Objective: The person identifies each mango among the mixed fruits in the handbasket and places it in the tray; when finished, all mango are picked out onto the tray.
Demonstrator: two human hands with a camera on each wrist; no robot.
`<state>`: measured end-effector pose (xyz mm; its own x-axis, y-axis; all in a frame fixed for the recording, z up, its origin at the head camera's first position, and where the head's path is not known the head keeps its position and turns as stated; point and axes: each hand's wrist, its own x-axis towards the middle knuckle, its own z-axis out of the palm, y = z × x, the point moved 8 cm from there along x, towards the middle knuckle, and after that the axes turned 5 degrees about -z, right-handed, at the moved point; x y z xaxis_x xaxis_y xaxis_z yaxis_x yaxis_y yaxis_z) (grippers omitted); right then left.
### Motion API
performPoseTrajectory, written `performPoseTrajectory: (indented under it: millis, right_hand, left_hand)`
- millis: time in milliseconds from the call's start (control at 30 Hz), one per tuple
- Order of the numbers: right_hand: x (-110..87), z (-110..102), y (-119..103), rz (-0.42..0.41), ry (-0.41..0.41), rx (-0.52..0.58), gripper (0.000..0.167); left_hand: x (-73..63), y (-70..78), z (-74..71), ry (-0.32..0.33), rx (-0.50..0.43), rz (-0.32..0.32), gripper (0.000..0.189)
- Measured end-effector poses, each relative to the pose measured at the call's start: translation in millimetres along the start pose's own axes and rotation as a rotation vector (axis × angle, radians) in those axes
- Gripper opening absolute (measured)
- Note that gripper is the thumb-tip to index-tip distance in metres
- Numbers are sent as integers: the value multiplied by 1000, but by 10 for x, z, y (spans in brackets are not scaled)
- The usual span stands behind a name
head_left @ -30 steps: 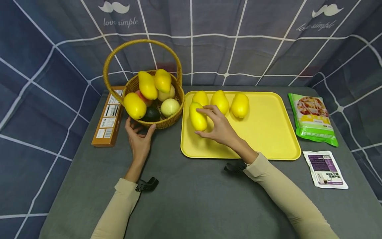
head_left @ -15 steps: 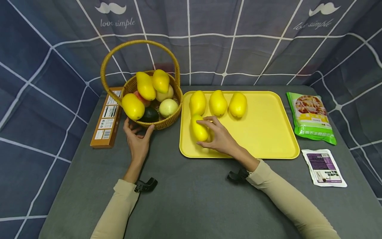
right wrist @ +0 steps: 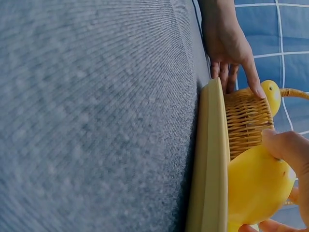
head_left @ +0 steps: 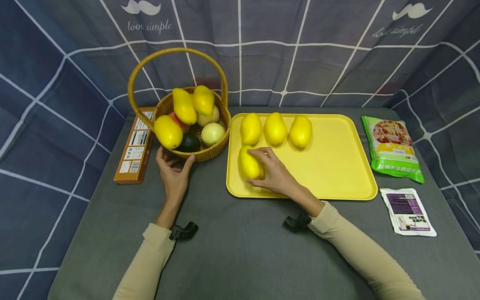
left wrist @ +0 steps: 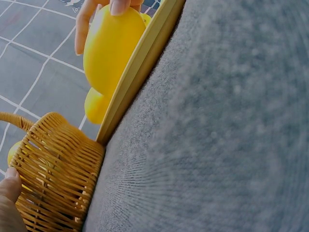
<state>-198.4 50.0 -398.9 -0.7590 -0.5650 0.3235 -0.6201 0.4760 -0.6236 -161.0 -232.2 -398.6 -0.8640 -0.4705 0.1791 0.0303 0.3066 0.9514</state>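
My right hand [head_left: 275,173] pinches a yellow mango [head_left: 248,163] between thumb and fingers at the tray's left end. The mango appears low in the yellow tray [head_left: 330,175]; whether it touches the bottom is hard to tell. Behind it, several more mangoes [head_left: 275,128] lie in a row along the tray's back edge. Against the front of the wicker basket [head_left: 204,156] rests my left hand [head_left: 175,179], its thumb [right wrist: 252,79] at the rim and its fingers spread along the wall. Mangoes [head_left: 168,132], a dark green avocado [head_left: 188,143] and pale round fruit [head_left: 212,133] fill the basket.
An orange-brown box [head_left: 133,154] lies left of the basket, partly under the handle's side. Right of the tray are a green food packet [head_left: 393,150] and a white-and-purple pouch [head_left: 408,211]. A checked cloth [head_left: 270,62] hangs behind the grey table [head_left: 240,250].
My right hand has moved the gripped mango toward the tray's front and lower, away from the back row. My left hand stays at the basket.
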Motion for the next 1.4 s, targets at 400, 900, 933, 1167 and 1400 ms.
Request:
performPoseTrajectory:
  millis: [400, 900, 933, 1167, 1400]
  right_hand:
    - [-6, 63, 15, 12, -75, -8, 77]
    - [9, 110, -58, -3, -32, -45, 74]
    - [8, 102, -60, 0, -26, -51, 75]
    - [-1, 93, -71, -4, -18, -127, 77]
    - [3, 116, -89, -11, -18, -139, 73]
  left_hand:
    - [-8, 9, 6, 0, -3, 2, 86]
    - [-2, -10, -3, -1, -5, -4, 85]
    - [0, -8, -3, -1, -7, -3, 85]
    - [6, -2, -3, -3, -5, -4, 85]
    - [1, -19, -10, 5, 11, -14, 85]
